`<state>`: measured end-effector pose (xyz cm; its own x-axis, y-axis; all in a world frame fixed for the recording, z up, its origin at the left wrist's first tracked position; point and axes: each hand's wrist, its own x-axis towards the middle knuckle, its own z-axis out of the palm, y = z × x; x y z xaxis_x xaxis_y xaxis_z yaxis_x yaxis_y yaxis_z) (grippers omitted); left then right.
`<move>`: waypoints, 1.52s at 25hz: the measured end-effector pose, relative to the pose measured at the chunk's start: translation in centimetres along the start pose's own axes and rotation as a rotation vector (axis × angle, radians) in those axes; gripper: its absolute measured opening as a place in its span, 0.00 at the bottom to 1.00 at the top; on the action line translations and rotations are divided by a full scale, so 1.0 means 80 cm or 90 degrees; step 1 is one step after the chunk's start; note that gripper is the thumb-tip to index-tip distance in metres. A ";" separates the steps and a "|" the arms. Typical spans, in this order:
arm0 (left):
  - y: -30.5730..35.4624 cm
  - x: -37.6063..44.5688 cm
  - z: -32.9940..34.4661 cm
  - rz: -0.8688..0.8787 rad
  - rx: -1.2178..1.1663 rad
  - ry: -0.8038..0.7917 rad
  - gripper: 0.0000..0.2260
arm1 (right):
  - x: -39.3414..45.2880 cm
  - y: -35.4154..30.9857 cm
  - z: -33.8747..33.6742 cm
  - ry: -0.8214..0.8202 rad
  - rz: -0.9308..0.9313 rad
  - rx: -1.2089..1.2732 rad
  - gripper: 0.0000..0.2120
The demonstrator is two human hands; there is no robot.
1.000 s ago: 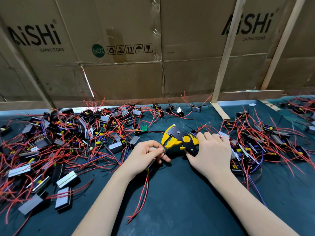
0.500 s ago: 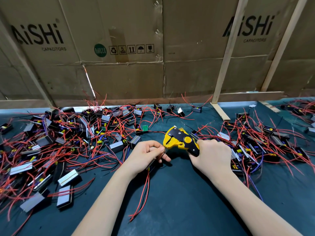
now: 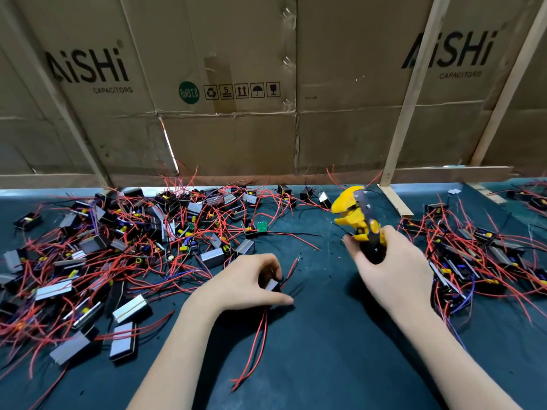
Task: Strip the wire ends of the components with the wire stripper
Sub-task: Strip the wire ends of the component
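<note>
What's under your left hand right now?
The left hand grips a small black component with a silver face, resting on the dark mat. Red wires trail out toward the wrist. Most of the component's body is covered by the fingers.

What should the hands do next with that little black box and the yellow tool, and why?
Probably bring the yellow and black wire stripper back down to the small black box component. The right hand holds the tool lifted, well away from the wires. The left hand grips the component on the dark green mat, and a red wire end sticks up toward the tool, ready to feed in.
</note>
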<state>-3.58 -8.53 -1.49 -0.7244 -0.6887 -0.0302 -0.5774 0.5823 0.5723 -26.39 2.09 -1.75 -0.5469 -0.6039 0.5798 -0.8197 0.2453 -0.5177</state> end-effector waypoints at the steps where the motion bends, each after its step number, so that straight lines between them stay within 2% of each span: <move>1: 0.003 0.000 -0.001 0.002 -0.011 0.002 0.14 | 0.003 0.001 -0.004 -0.006 0.021 0.054 0.24; 3: 0.022 0.005 0.011 0.021 -0.093 0.074 0.11 | 0.007 0.004 -0.009 0.014 0.045 0.181 0.26; 5: 0.053 0.015 0.037 0.040 -0.312 0.116 0.15 | 0.014 0.008 -0.014 0.063 0.074 0.313 0.26; 7: 0.082 0.021 0.063 0.086 -0.562 -0.003 0.28 | 0.020 0.013 -0.018 0.100 0.121 0.440 0.26; 8: 0.088 0.023 0.070 0.110 -0.601 -0.041 0.32 | 0.023 0.015 -0.021 0.108 0.142 0.496 0.25; 9: 0.088 0.026 0.071 0.132 -0.592 -0.044 0.32 | 0.024 0.016 -0.024 0.107 0.152 0.545 0.25; 11: 0.075 0.028 0.057 0.158 -0.500 0.047 0.26 | 0.026 0.019 -0.029 0.072 0.136 0.628 0.24; 13: 0.054 0.027 0.036 0.151 -0.391 0.231 0.18 | 0.025 0.017 -0.028 -0.007 0.117 0.715 0.23; 15: 0.029 0.023 0.011 0.104 -0.284 0.446 0.14 | 0.021 0.011 -0.022 -0.110 0.114 0.780 0.25; 18: -0.012 0.016 -0.021 0.009 -0.148 0.698 0.13 | 0.005 0.000 -0.003 -0.264 0.099 0.738 0.21; 21: -0.041 0.007 -0.036 -0.081 -0.049 0.799 0.13 | -0.008 -0.012 0.008 -0.382 0.095 0.639 0.24; 24: -0.057 -0.004 -0.048 -0.139 0.004 0.857 0.12 | -0.009 -0.012 0.005 -0.419 0.087 0.564 0.25; 26: -0.074 -0.018 -0.062 -0.220 -0.016 0.910 0.12 | -0.007 -0.009 -0.001 -0.449 0.094 0.532 0.21; 28: -0.094 -0.033 -0.073 -0.382 -0.009 0.877 0.15 | -0.003 -0.003 -0.008 -0.494 0.105 0.543 0.18; 30: -0.104 -0.039 -0.071 -0.511 0.103 0.720 0.18 | 0.001 0.003 -0.016 -0.558 0.112 0.564 0.20; 31: -0.104 -0.037 -0.067 -0.528 0.152 0.647 0.17 | 0.004 0.004 -0.019 -0.590 0.108 0.570 0.23; 33: -0.101 -0.029 -0.062 -0.510 0.157 0.586 0.16 | 0.006 0.005 -0.022 -0.624 0.101 0.576 0.26; 35: -0.100 -0.023 -0.063 -0.485 0.114 0.593 0.15 | 0.005 0.003 -0.023 -0.625 0.105 0.583 0.26; 38: -0.108 -0.032 -0.075 -0.471 0.059 0.670 0.15 | 0.004 0.001 -0.022 -0.614 0.131 0.587 0.24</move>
<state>5.53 -14.41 -1.49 0.3969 -0.8412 0.3674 -0.7663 -0.0834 0.6370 -26.91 3.21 -0.51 0.0040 -0.9995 -0.0310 -0.1181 0.0303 -0.9925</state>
